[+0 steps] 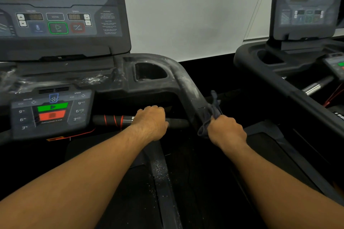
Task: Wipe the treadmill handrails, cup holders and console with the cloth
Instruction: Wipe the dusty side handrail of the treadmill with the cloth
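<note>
A dark grey-blue cloth [212,111] is wrapped against the dusty black right handrail [188,83], and my right hand [226,130] grips it there. My left hand [151,121] curls round the horizontal black front grip bar [111,120], which has a red cord wound on it. Above sits the dusty right cup holder [150,71]. The console [59,15] with its green start button fills the upper left, and a lower control panel [52,111] with green and red keys lies left of my left hand.
A second treadmill [305,15] with its own console and cup holder stands close on the right. A pale wall [186,5] is behind. The dark running belt [141,191] with white specks lies below my arms.
</note>
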### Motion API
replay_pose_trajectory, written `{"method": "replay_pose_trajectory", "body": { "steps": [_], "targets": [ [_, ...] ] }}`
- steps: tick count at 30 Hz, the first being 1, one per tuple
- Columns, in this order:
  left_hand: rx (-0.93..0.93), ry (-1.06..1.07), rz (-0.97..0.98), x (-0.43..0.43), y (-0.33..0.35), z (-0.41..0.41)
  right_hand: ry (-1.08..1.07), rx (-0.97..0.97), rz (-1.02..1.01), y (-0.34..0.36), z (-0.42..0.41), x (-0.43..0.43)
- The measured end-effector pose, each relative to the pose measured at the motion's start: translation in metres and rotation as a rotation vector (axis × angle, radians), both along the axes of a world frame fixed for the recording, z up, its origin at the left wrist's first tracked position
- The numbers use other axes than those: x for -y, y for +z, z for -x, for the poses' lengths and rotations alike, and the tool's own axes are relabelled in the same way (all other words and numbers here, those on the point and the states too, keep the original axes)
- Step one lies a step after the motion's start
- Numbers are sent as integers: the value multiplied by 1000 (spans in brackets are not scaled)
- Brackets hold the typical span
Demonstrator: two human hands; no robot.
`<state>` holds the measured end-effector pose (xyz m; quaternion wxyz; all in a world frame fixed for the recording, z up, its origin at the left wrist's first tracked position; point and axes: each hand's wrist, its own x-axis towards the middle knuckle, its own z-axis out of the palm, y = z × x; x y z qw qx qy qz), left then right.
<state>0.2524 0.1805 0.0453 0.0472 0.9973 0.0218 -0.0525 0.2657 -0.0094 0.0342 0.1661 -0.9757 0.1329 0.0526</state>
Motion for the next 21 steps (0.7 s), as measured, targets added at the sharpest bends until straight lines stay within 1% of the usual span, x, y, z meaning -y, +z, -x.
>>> {"method": "replay_pose_trajectory", "body": {
  "steps": [2, 4, 7, 9, 11, 15, 17, 21],
  "targets": [
    [3, 0, 8, -2, -2, -4, -37, 12, -15, 0, -13, -4],
    [8, -8, 19, -1, -4, -8, -17, 49, -32, -3, -23, -9],
    [10, -20, 22, 3, -8, -15, 178, 104, -32, -13, -37, -7],
    [-1, -38, 23, 10, -9, -21, 311, 89, -17, -17, -39, -3],
    [-9, -66, 24, 17, -9, -26, 382, 45, 12, -16, -30, 1],
    [-36, -121, 3, 23, -8, -36, 477, -3, 187, -16, 1, 7],
    [-71, -125, -19, 20, -6, -39, 417, -5, 240, -19, 2, 1],
    [-126, -114, -37, 8, -4, -43, 159, 11, 189, -23, -26, -26]
  ]
}}
